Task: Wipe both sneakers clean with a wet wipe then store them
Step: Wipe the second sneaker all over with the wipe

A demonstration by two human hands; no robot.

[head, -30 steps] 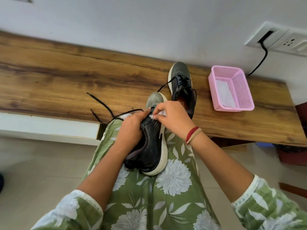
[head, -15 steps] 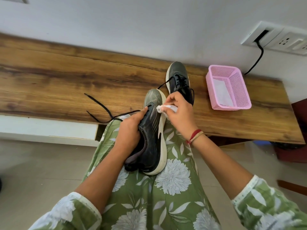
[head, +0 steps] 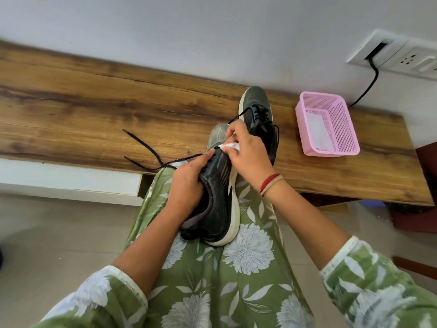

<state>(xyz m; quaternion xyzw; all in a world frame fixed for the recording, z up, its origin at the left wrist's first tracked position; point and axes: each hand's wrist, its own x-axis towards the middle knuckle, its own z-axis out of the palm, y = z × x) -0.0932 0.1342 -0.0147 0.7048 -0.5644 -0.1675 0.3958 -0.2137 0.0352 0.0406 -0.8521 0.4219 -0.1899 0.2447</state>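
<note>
Black sneaker [head: 218,197] with a white sole, resting on the lap over green floral fabric [head: 212,280], toe pointing away toward the wooden bench [head: 94,110], heel closest to the body. Left hand [head: 186,185] wrapped around that sneaker's left side near the collar, fingers closed on the upper, thumb stretched up along the lace area. Right hand [head: 248,155] just beyond and to the right of the sneaker's midfoot, fingers pinched shut on a crumpled white wet wipe [head: 230,146], wipe pressed against the upper near the grey toe. Red and tan bands [head: 270,184] on that wrist. Loose black laces [head: 151,152] trailing left off the sneaker across the bench top. Second sneaker [head: 257,110], same dark colour, sitting on the bench just past the held one and slightly right, toe toward the wall, partly hidden behind the right hand. Pink mesh basket [head: 340,129] further right of the held sneaker on the same bench, something white lying flat inside, can't tell what exactly. White socket plate [head: 397,55] on the wall beyond the basket, black cable [head: 369,84] hanging down from it.
</note>
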